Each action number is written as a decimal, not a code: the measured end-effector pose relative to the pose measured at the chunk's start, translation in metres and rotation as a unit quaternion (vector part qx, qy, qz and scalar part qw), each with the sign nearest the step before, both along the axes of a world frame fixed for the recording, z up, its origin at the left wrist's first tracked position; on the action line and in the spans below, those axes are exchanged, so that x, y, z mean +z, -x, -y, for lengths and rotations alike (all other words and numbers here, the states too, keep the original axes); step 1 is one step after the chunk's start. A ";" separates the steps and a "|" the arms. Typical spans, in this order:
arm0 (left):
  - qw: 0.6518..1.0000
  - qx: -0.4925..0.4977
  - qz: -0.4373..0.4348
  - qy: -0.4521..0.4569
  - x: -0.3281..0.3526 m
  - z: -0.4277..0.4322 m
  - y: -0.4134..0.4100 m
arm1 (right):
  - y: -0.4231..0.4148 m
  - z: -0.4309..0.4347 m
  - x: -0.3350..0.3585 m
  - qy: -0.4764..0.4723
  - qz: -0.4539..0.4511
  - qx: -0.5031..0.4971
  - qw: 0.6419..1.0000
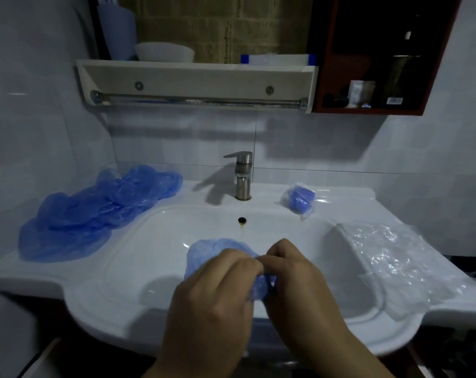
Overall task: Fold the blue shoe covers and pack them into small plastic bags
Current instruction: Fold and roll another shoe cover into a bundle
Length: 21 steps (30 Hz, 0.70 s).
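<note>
Low in the frame's center, above the sink [116, 271], my left hand [217, 290] and right hand [294, 271] meet, both pinching a blue shoe cover [212, 248] that looks featherlight, limp and slippery, probably best gripped at its gathered edge.

The left hand [217, 285] and right hand [294, 276] pinch the blue shoe cover [204, 252] and hide its near part, so the fold there cannot be seen. The stack of plastic bags [395, 263] is blurred and cannot be counted. In the dark cabinet [381, 77] stands what may be a bottle.
</note>
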<state>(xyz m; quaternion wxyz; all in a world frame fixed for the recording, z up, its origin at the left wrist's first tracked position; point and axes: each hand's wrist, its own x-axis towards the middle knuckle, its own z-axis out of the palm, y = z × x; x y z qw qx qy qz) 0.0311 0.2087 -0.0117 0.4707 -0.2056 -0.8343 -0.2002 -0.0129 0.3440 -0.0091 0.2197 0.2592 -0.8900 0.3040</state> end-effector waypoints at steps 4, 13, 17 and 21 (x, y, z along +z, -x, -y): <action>0.993 -0.099 0.070 -0.014 0.003 -0.003 -0.015 | 0.007 -0.019 -0.005 0.161 0.044 0.021 0.986; 0.980 -0.043 0.182 -0.071 -0.003 0.044 0.006 | 0.007 -0.044 0.003 0.334 0.037 0.142 0.931; 0.987 -0.029 0.145 -0.065 -0.006 0.043 0.011 | 0.005 -0.042 0.004 0.365 0.082 0.194 0.907; 0.993 -0.034 0.066 -0.095 0.004 0.043 0.001 | -0.004 -0.046 0.008 0.340 0.146 0.241 0.897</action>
